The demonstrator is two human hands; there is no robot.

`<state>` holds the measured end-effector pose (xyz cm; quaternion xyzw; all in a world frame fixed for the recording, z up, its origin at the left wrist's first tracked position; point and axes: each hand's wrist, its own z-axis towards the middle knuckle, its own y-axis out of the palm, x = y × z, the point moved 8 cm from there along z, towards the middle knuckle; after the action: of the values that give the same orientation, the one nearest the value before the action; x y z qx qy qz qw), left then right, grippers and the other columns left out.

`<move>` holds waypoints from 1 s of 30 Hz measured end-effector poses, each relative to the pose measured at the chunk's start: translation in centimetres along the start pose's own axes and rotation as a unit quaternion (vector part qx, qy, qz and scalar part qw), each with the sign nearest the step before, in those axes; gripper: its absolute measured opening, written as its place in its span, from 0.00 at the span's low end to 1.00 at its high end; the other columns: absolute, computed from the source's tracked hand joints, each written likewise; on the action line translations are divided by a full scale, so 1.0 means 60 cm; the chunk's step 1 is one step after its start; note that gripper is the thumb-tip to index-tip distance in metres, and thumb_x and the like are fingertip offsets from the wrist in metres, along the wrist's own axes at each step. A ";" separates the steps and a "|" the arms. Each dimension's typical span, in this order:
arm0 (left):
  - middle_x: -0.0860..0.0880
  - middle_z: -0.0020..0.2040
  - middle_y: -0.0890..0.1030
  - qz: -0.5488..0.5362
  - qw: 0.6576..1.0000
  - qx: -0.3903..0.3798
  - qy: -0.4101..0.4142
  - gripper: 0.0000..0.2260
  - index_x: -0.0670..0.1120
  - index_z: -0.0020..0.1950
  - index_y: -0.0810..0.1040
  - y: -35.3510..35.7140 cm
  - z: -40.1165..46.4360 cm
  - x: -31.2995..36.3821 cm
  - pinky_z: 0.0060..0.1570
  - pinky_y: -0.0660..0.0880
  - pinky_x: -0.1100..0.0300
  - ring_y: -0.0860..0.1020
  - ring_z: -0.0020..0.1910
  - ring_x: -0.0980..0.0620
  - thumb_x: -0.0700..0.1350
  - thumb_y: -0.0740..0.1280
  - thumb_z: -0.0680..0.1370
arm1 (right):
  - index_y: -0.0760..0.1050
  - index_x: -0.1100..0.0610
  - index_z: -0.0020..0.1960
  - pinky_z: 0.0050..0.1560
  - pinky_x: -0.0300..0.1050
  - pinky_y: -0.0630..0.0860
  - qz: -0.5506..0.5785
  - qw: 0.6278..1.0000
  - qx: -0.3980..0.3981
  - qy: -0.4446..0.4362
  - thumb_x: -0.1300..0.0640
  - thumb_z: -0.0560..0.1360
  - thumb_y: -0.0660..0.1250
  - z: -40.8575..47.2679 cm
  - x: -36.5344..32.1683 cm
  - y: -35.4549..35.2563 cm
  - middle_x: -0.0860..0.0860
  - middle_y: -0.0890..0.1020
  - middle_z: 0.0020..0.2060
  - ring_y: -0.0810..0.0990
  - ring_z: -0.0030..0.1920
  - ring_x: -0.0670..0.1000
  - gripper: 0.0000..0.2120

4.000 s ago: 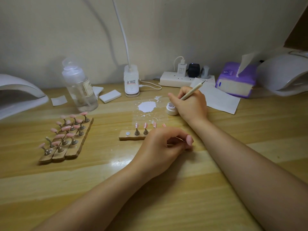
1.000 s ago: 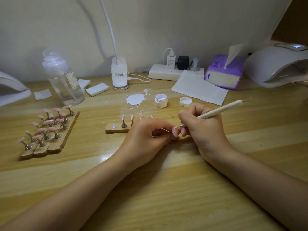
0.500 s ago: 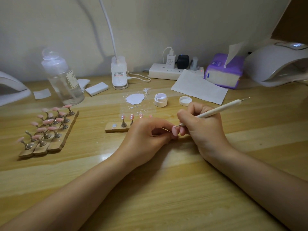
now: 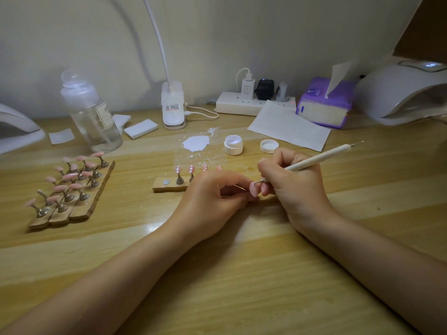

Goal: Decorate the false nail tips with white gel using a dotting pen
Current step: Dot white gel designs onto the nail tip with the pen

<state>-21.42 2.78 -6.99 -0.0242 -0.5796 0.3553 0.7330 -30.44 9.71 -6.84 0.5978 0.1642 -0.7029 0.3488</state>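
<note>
Between your two hands, your right hand (image 4: 294, 187) grips the dotting pen (image 4: 314, 160) writing-style, shaft slanting up to the far right, ball tip touching the pink nail tip (image 4: 254, 189). Your left hand (image 4: 212, 197) pinches that tip's stand just left of the pen. Farther off on the worktop (image 4: 242, 274) sit the wooden strip (image 4: 167, 186) of dotted tips and the open gel pot (image 4: 233, 145).

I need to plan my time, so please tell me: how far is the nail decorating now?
Looks done: at least two tips on the near wooden strip show white dots. In hand: the left hand holds one pink tip while the right hand puts the dotting pen on it. Left: the pink tips on the three strips at the left look plain. The gel jar stands open.
</note>
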 end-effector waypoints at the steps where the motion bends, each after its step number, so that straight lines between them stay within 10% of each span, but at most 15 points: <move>1: 0.54 0.38 0.83 0.001 1.000 0.000 -0.001 0.09 0.42 0.43 0.83 0.000 0.000 0.000 0.46 0.77 0.65 0.79 0.38 0.63 0.30 0.68 0.71 | 0.59 0.58 0.26 0.23 0.33 0.69 0.000 1.000 -0.001 -0.001 0.73 0.69 0.60 0.000 -0.001 0.000 0.49 0.67 0.14 0.72 0.17 0.48 0.18; 30: 0.52 0.39 0.84 -0.018 1.000 -0.002 -0.016 0.15 0.52 0.39 0.81 0.000 -0.001 -0.001 0.46 0.77 0.63 0.82 0.42 0.56 0.31 0.69 0.72 | 0.62 0.59 0.26 0.20 0.32 0.65 0.013 0.999 0.038 0.016 0.72 0.69 0.61 0.003 0.001 -0.010 0.48 0.65 0.17 0.66 0.15 0.44 0.17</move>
<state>-21.37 2.76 -7.04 -0.0094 -0.5919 0.3412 0.7302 -30.94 10.00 -6.95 0.6236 0.1353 -0.6946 0.3323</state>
